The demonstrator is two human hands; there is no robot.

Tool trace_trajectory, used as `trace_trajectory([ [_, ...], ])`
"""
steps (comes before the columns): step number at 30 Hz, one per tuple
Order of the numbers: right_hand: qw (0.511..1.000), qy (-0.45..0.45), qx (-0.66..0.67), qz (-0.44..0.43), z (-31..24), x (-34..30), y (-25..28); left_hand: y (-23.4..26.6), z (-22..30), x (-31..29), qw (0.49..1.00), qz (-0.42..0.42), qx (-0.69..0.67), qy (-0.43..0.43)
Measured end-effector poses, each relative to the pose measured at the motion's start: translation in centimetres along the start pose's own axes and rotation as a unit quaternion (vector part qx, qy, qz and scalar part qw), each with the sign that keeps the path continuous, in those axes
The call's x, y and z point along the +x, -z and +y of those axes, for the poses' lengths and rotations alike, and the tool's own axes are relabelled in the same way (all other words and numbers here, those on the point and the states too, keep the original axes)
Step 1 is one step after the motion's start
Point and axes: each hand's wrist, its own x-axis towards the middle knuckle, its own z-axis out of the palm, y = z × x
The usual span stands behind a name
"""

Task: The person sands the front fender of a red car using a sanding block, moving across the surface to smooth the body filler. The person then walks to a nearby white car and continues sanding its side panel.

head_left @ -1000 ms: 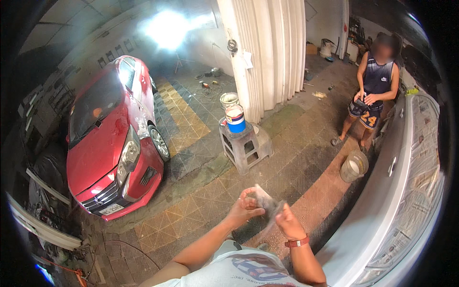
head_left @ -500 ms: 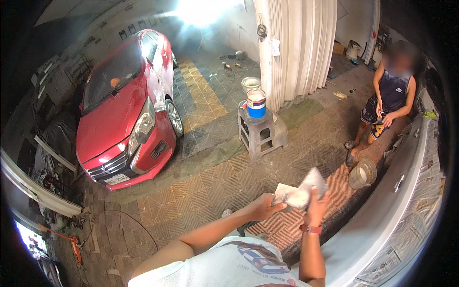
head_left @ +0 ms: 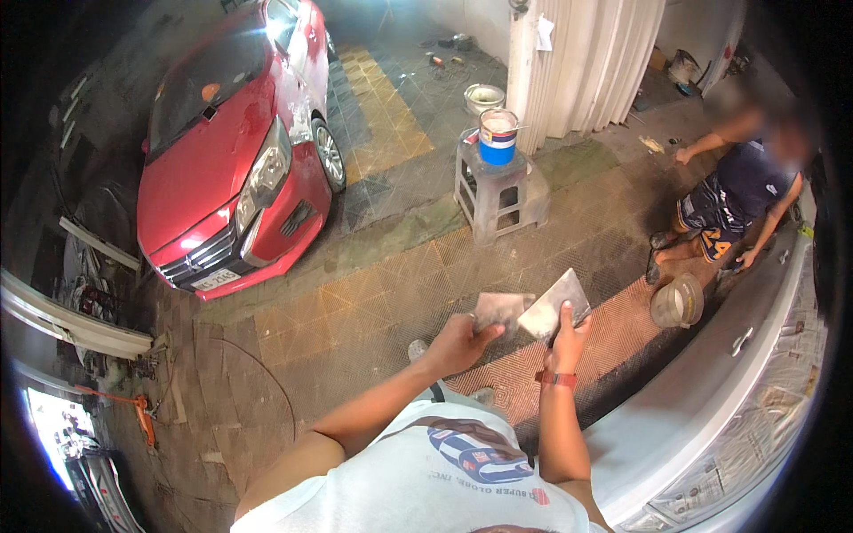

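Observation:
My left hand (head_left: 460, 344) is closed on a thin, greyish square putty spreader (head_left: 503, 306), smeared dark on its face. Held in my right hand (head_left: 569, 345), thumb on its face, is a second flat square spreader (head_left: 558, 304) with a pale cream smear on it. The two plates are side by side in front of me, their near edges almost meeting; whether they touch I cannot tell. A red band circles my right wrist.
A grey stool (head_left: 500, 191) ahead bears a blue and white can (head_left: 498, 147). The red car (head_left: 218, 160) stands at left. A person (head_left: 742, 195) is at right near a bucket (head_left: 677, 300). Beside me lies a pale car panel (head_left: 711, 382) edged with newspaper (head_left: 755, 444).
The spreaders, overlapped before, are now side by side. My hands appear higher in the picture, while the stool and car also sit higher. The person at right has leaned over, arms stretched apart.

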Motion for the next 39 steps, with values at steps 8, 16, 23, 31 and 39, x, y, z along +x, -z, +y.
trace_trajectory([
  [8, 0.900, 0.086, -0.292, -0.313, 1.6, -6.8, -10.9, 11.4, -4.0, 1.3, 0.976, -0.197, 0.095, -0.003],
  [16, 0.888, -0.049, -0.233, -0.393, 7.5, -8.1, -25.4, 20.7, -12.5, 1.6, 0.865, -0.031, -0.501, 0.027],
  [23, 0.821, -0.290, -0.048, -0.489, 11.5, -12.5, -35.4, 34.1, -16.6, -0.7, 0.905, 0.160, -0.388, -0.063],
  [31, 0.817, -0.318, -0.095, -0.471, 14.9, -9.8, -43.2, 39.5, -18.3, -0.8, 0.959, 0.215, -0.181, -0.033],
  [39, 0.760, 0.035, -0.284, -0.583, 20.3, -6.2, -48.8, 42.1, -16.4, 4.6, 0.959, 0.195, -0.203, 0.027],
])
